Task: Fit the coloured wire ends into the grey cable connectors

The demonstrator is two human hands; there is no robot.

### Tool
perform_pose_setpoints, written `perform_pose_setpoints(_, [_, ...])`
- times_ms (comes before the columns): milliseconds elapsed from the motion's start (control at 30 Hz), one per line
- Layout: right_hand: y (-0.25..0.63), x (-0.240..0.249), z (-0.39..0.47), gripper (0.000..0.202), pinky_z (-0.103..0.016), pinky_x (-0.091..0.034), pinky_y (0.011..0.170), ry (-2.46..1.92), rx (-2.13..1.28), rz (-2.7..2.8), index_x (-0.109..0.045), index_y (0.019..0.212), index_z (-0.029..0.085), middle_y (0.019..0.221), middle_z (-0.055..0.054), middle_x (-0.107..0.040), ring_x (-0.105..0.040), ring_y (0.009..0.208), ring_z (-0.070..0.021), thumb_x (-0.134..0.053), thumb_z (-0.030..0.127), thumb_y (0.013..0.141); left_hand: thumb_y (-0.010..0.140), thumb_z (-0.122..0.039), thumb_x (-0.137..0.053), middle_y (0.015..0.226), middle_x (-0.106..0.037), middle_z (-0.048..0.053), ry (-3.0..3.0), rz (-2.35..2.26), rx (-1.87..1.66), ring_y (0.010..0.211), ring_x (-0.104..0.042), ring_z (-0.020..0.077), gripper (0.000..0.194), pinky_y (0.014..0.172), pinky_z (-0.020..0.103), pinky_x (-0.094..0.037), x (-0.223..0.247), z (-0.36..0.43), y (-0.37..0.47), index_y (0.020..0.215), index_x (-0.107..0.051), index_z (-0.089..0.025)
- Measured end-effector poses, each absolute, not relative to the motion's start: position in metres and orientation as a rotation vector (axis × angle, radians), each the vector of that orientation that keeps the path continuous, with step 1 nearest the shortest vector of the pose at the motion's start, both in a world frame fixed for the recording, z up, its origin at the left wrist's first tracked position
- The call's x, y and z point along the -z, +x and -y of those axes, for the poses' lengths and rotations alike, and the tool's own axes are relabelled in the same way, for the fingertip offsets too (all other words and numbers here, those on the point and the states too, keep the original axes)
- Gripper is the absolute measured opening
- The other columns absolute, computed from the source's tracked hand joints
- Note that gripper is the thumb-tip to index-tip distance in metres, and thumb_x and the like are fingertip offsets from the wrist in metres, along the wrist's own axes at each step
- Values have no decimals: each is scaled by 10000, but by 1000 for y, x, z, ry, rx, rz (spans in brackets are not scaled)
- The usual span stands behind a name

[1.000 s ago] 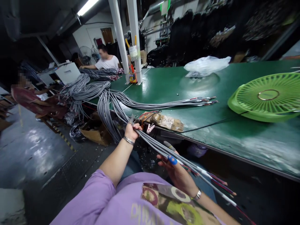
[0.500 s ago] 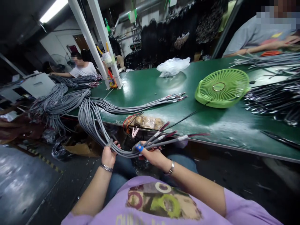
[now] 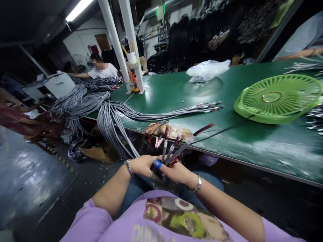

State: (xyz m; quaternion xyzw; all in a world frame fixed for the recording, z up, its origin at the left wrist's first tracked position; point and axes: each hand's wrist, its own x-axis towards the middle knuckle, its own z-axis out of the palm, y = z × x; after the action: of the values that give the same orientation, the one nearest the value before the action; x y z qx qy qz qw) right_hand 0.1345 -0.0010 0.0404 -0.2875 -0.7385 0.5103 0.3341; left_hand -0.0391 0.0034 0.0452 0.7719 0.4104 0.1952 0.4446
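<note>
In front of my lap both hands meet on a bundle of grey cables (image 3: 127, 143). My right hand (image 3: 176, 172), with blue tape around the thumb, is closed on the cables near their ends. Several white-banded cable ends (image 3: 186, 144) with dark red and black wires fan up out of it. My left hand (image 3: 143, 165) presses against the right one, curled over the same cables where they come from the heap; its fingertips are hidden.
The green table (image 3: 161, 85) carries a heap of grey cables (image 3: 85, 102), a green fan (image 3: 275, 97) and a plastic bag (image 3: 208, 70). A taped bundle with a pink clip (image 3: 158, 142) sits on its near edge. White posts (image 3: 131, 37) stand behind. Co-workers sit left and right.
My left hand has slid right along the cables up to my right hand. The cable ends tilt more upward and spread apart. The view has turned left.
</note>
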Motion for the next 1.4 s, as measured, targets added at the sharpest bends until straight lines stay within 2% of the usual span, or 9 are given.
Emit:
perform_pose_setpoints(133, [133, -52, -11, 402, -244, -373, 513, -753, -1184, 2069, -491, 544, 193, 517, 22, -459, -377, 512, -104, -560, 492, 804, 431, -381, -837, 550, -645, -12, 1844, -1000, -541, 556, -592, 185, 330, 570, 259, -488, -26, -19, -34, 679, -701, -211])
perform_pose_setpoints(300, [122, -39, -19, 308, -264, -441, 602, -741, -1285, 1821, -590, 837, 180, 725, -15, -588, -502, 632, -140, -595, 484, 782, 614, -591, -698, 437, -515, -12, 1652, -1001, -679, 414, -462, 109, 447, 428, 217, -386, -7, -5, -44, 553, -616, -155])
perform_pose_setpoints(433, [117, -18, -6, 338, -266, -459, 599, -746, -1337, 1760, -573, 1034, 207, 805, -27, -614, -537, 641, -149, -618, 428, 782, 649, -661, -630, 501, -525, 0, 1390, -1088, -940, 435, -450, 98, 539, 434, 215, -385, 3, 11, -52, 642, -627, -122])
perform_pose_setpoints(667, [112, -2, -5, 144, -270, -439, 613, -882, -1222, 1824, -567, 764, 187, 721, -23, -601, -530, 655, -154, -563, 320, 817, 597, -488, -767, 579, -604, 12, 1323, -1166, -936, 525, -495, 122, 393, 515, 237, -430, 9, 21, -50, 737, -702, -126])
perform_pose_setpoints(900, [116, -2, -6, 161, -254, -436, 603, -859, -1323, 1709, -574, 766, 178, 701, -11, -601, -530, 637, -142, -542, 325, 823, 632, -420, -770, 606, -642, 22, 1102, -1121, -1181, 565, -542, 125, 308, 580, 241, -440, 18, 16, -50, 703, -701, -128])
perform_pose_setpoints(1000, [119, 6, -2, 182, -245, -417, 574, -921, -1309, 1716, -582, 758, 171, 675, -4, -581, -499, 607, -130, -552, 342, 813, 683, -382, -738, 764, -698, 62, 992, -1112, -1332, 657, -610, 148, 259, 643, 246, -466, 12, 19, -54, 776, -721, -141])
perform_pose_setpoints(1133, [121, 11, 0, 169, -249, -423, 566, -970, -1295, 1707, -580, 775, 174, 672, -2, -585, -500, 591, -129, -548, 336, 807, 680, -366, -741, 1100, -667, 128, 967, -1051, -1225, 816, -653, 209, 316, 619, 242, -478, -3, 24, -56, 912, -727, -153])
perform_pose_setpoints(1300, [123, 11, -1, 130, -265, -451, 626, -923, -1294, 1708, -582, 764, 184, 709, -16, -617, -540, 652, -144, -558, 307, 797, 749, -430, -675, 807, -708, 83, 1144, -1226, -1109, 668, -605, 161, 348, 578, 242, -450, -4, 28, -43, 932, -731, -139])
perform_pose_setpoints(1400, [126, 15, -2, 194, -247, -430, 557, -921, -1394, 1658, -581, 747, 183, 637, 3, -580, -505, 570, -121, -555, 365, 809, 780, -431, -643, 788, -699, 54, 1223, -1263, -1174, 719, -600, 165, 322, 680, 274, -469, 3, 27, -33, 919, -727, -153])
